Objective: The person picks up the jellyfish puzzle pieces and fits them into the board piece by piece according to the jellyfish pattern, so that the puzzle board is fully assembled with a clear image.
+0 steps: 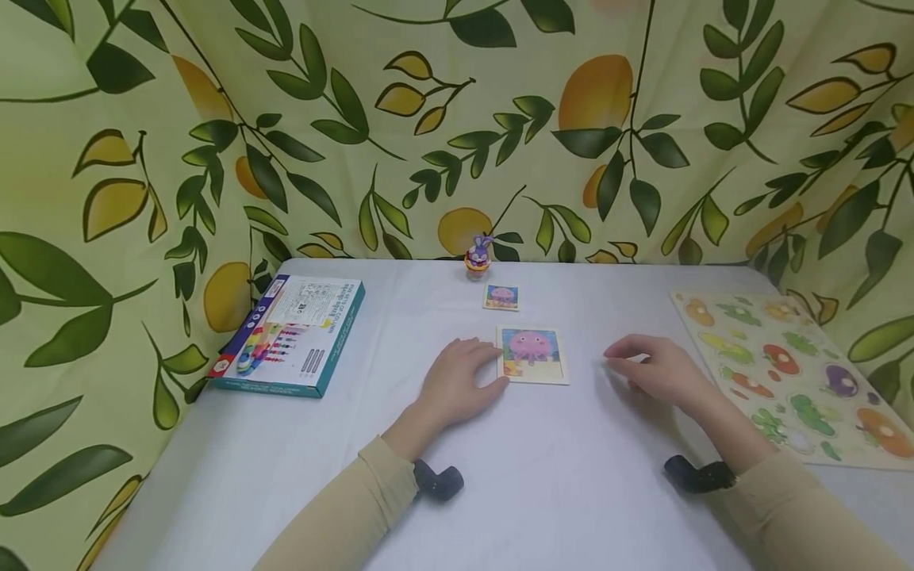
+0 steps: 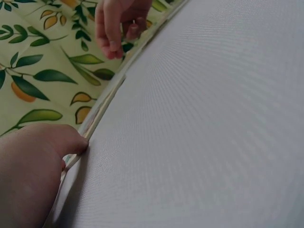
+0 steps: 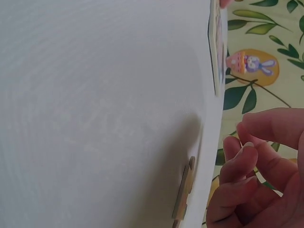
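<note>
A square wooden picture board [image 1: 531, 349] with a pink octopus lies on the white cloth; its lower right part is bare cream. My left hand [image 1: 460, 381] rests at the board's left side, the thumb touching the lower left corner and the fingers along the edge. In the left wrist view the thumb [image 2: 71, 141] presses the board's rim. To the right of the board my right hand [image 1: 660, 373] hovers with loosely bent fingers, holding nothing visible. Below it, the right wrist view shows a thin wooden piece [image 3: 183, 192] edge-on; its kind cannot be told.
A small card [image 1: 502, 297] with a similar octopus picture lies behind the board, and a purple rabbit figurine [image 1: 478, 258] stands farther back. At the left lies a flat toy box [image 1: 293, 333]. A large fruit and vegetable board [image 1: 793, 373] lies at the right, beside my right forearm.
</note>
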The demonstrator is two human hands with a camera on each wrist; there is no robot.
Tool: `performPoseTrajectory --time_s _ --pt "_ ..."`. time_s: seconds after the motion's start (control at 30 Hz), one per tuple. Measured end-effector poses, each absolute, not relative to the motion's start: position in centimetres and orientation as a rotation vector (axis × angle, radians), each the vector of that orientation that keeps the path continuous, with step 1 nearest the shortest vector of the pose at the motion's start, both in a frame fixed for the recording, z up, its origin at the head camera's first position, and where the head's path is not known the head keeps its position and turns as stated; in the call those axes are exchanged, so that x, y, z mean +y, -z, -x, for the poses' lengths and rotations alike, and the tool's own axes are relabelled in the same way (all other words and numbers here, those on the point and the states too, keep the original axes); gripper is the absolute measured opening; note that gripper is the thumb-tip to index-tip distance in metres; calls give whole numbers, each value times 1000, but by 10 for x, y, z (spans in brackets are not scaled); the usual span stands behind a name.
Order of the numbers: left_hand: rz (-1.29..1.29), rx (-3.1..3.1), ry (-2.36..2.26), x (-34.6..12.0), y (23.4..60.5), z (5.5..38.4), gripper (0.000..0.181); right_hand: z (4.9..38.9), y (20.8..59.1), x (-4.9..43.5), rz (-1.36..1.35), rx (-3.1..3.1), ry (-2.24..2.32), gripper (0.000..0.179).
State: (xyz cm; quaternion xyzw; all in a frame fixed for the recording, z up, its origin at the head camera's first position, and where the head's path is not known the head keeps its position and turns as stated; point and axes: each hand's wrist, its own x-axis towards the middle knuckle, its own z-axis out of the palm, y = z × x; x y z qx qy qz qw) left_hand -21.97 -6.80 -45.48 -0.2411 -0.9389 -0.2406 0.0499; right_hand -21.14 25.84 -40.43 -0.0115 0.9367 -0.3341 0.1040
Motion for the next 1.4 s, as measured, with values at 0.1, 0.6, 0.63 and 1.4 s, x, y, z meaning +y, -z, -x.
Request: performPoseTrajectory --time_s 0.1,0.6,0.63,1.4 --pt "728 -2866 733 -68 454 219 50 212 404 259 30 2766 976 31" --pt "720 -2872 722 -67 455 219 49 215 407 272 18 2764 926 34" --pt "721 -2871 723 -67 455 219 49 215 407 273 13 2757 928 34" --pt "720 -2868 723 -66 453 218 49 217 407 296 47 2704 903 36"
